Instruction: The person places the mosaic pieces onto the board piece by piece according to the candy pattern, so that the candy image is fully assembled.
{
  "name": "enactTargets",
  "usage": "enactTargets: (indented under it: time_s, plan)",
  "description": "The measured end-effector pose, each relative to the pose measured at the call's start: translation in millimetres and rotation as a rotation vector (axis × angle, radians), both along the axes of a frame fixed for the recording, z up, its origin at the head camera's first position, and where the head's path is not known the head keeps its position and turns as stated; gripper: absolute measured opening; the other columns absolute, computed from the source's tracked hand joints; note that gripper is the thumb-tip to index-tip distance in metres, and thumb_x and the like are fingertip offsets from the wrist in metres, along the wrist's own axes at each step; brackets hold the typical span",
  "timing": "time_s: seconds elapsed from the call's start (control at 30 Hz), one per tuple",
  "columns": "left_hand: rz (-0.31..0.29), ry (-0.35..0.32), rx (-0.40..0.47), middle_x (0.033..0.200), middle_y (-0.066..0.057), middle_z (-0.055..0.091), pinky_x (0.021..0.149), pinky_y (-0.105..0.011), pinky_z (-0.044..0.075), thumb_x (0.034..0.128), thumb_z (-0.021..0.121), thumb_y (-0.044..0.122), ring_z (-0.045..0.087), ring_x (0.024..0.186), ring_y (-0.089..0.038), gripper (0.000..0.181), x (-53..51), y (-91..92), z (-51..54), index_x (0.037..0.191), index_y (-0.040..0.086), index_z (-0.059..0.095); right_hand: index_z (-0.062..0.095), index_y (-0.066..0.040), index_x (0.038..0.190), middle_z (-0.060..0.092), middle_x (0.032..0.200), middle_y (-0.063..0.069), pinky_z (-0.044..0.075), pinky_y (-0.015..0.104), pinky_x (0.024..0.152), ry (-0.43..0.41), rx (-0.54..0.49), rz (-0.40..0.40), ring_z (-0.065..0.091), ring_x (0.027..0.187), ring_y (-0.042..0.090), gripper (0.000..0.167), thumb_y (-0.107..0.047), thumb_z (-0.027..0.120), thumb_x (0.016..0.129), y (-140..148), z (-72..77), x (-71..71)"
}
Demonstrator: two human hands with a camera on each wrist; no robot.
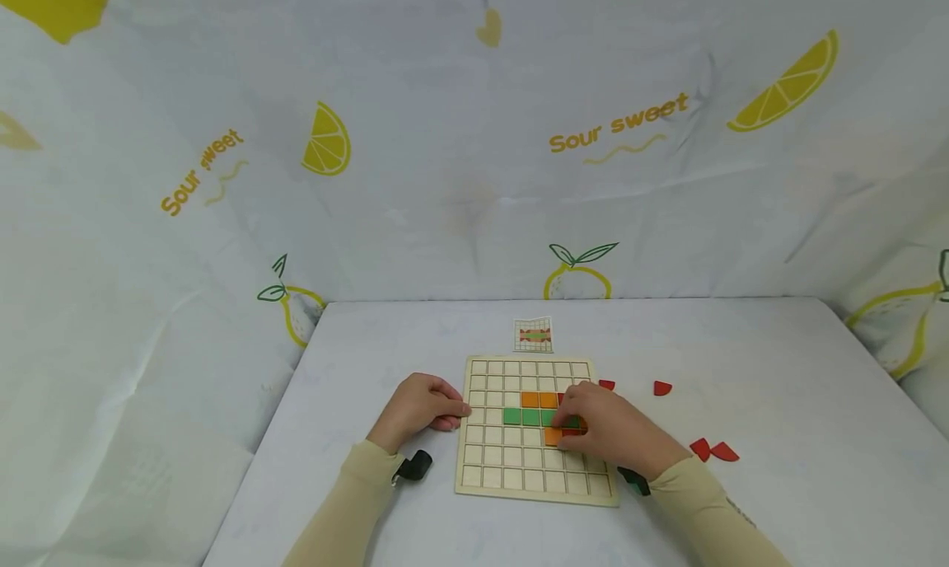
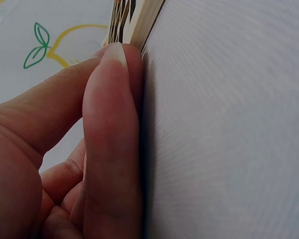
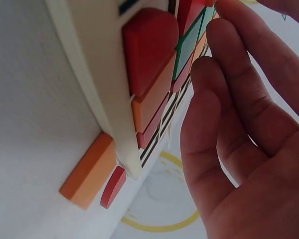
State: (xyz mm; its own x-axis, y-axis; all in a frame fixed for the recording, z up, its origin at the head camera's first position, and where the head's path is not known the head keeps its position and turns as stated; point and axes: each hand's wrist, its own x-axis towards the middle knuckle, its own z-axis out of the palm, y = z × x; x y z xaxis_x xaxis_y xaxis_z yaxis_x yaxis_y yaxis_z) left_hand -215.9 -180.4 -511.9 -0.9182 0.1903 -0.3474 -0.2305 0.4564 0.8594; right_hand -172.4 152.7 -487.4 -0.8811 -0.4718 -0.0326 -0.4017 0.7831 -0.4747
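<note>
The pale grid board (image 1: 493, 476) holds a row of green squares (image 1: 530, 417), with orange squares (image 1: 530, 400) and red pieces around it. At the board's left edge, my left hand (image 1: 423, 406) has thumb and finger gripping the rim; the left wrist view shows the thumb (image 2: 112, 124) up close. My right hand (image 1: 611, 427) is over the right part of the pattern, hiding some pieces. In the right wrist view its slightly bent fingers (image 3: 229, 64) touch or hover at the pieces, near a rounded red piece (image 3: 152, 47); no held piece shows.
A small pattern card (image 1: 533, 335) lies behind the board. Several loose red pieces (image 1: 662, 388) are on the white table (image 1: 356, 344) to the right. The right wrist view has an orange block (image 3: 89, 172) and a small red piece (image 3: 113, 186) beside the board.
</note>
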Motion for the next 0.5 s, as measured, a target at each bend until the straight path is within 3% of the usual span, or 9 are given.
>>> enactTargets:
  time_s: [0.23,0.37,0.5]
  plan:
    - [0.000,0.002,0.000,0.080,-0.003,0.080,0.066,-0.023,0.063,0.0842,0.095,0.022,0.073,0.067,-0.008,0.024,-0.6,0.2,1.4,0.096,0.009,0.079,0.082,-0.030,0.093,0.064,0.096,-0.019,0.061,0.031,0.091,0.028,0.006,0.027,0.058,0.101,0.007,0.014,-0.030,0.093,0.087,-3,-2.5,0.0]
    - [0.001,0.002,-0.005,0.080,-0.003,0.080,0.066,-0.023,0.063,0.0842,0.095,0.023,0.073,0.067,-0.008,0.023,-0.4,0.6,2.2,0.096,0.009,0.079,0.082,-0.032,0.095,0.065,0.097,-0.020,0.060,0.031,0.092,0.021,0.002,0.003,0.058,0.102,0.007,0.013,-0.029,0.093,0.088,3,2.8,-0.7]
    - [0.000,-0.003,-0.011,0.080,-0.003,0.080,0.065,-0.023,0.063,0.0845,0.095,0.024,0.073,0.067,-0.008,0.024,-0.4,0.2,1.3,0.096,0.010,0.080,0.082,-0.032,0.097,0.068,0.101,-0.016,0.060,0.038,0.093,-0.006,-0.023,-0.039,0.063,0.105,0.016,0.012,-0.027,0.090,0.090,22,10.4,0.6]
